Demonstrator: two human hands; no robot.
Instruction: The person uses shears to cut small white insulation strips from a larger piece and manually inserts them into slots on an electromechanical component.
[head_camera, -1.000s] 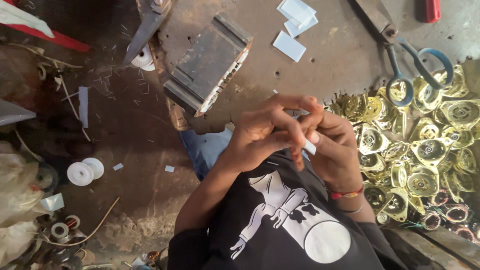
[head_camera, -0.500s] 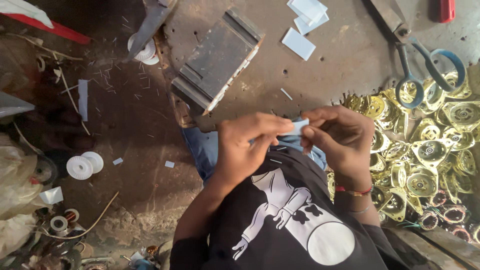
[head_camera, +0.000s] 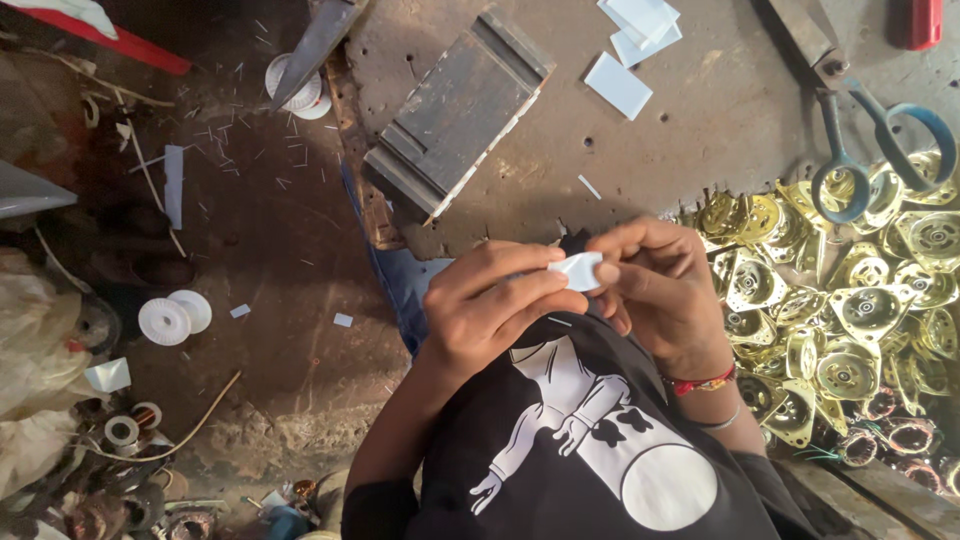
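Between both hands: small white paper slip (head_camera: 578, 270), pinched from each side. Left hand (head_camera: 490, 310) grip closed on its left end, right hand (head_camera: 660, 290) grip closed on its right end. Slip's long axis runs roughly left-right, held above the lap, off the bench (head_camera: 700, 110). Further out: more white slips (head_camera: 620, 85) ahead, blue-handled scissors (head_camera: 870, 140) and brass-coloured motor covers (head_camera: 860, 300) to the right.

My fingers cover most of the small white piece (head_camera: 577, 270), the red tool (head_camera: 922, 22) and the scissors' blades (head_camera: 808, 32) run off the top edge, and the clutter at lower left is too blurred to identify.
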